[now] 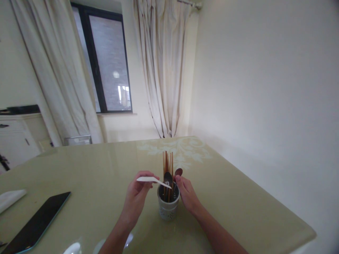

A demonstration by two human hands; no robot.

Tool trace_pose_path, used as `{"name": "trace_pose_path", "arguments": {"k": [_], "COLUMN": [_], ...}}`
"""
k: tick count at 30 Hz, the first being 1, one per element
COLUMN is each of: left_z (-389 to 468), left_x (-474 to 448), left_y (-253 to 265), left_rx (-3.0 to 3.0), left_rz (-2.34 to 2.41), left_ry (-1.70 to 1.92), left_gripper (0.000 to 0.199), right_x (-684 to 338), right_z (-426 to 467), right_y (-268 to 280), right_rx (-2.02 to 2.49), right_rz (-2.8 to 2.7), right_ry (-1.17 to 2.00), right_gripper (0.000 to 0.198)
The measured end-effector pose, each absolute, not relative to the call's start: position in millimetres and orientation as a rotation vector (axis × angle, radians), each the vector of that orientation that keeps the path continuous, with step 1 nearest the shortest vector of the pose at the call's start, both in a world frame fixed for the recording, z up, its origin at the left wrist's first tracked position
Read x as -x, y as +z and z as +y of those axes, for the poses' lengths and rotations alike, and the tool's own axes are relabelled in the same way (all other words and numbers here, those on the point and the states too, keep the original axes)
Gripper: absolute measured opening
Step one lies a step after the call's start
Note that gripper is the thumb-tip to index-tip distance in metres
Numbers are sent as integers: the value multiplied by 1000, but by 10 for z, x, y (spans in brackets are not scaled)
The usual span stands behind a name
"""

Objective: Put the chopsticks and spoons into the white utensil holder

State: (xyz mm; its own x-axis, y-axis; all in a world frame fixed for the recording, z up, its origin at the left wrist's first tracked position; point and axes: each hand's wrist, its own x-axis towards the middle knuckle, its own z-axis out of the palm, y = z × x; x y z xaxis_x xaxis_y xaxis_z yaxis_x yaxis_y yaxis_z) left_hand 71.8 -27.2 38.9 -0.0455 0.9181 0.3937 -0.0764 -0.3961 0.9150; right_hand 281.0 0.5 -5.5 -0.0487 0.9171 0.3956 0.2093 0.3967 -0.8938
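Note:
A light grey utensil holder (168, 211) with a pierced pattern stands upright on the table. Several wooden chopsticks (166, 160) and a dark spoon (167, 177) rise out of it. My left hand (137, 192), to the left of the holder, is closed on a white spoon (147, 179). That spoon is held roughly level, its thin end crossing in front of the dark spoon. At the holder's right rim, my right hand (187, 194) pinches a reddish-brown spoon (179, 171) just below its bowl. The lower part of its handle appears to be inside the holder.
A pale green table (233, 204) with a leaf pattern meets the white wall on the right. Towards the left lie a black flat device (39, 220) and a white object (12, 198). Shiny white shapes (72, 248) show at the bottom edge, too cut off to identify.

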Motion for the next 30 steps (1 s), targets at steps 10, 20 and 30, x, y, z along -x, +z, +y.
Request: {"name": "trace_pose_path", "arguments": {"k": [10, 20, 30], "left_z": [-289, -340, -361], "left_x": [-814, -833, -897], "left_y": [174, 279, 241], "left_rx": [-1609, -1950, -1818], "left_rz": [1092, 1040, 1125], "left_ry": [1528, 1436, 1404], "left_gripper": [42, 21, 24], "right_x": [-2819, -2804, -2801], "right_z": [-5, -7, -37], "right_y": [-46, -46, -7], "right_rx": [1018, 1033, 1013], "right_rz": [-1548, -1560, -1557], "right_ry": [829, 839, 851], "right_gripper": [72, 71, 67]}}
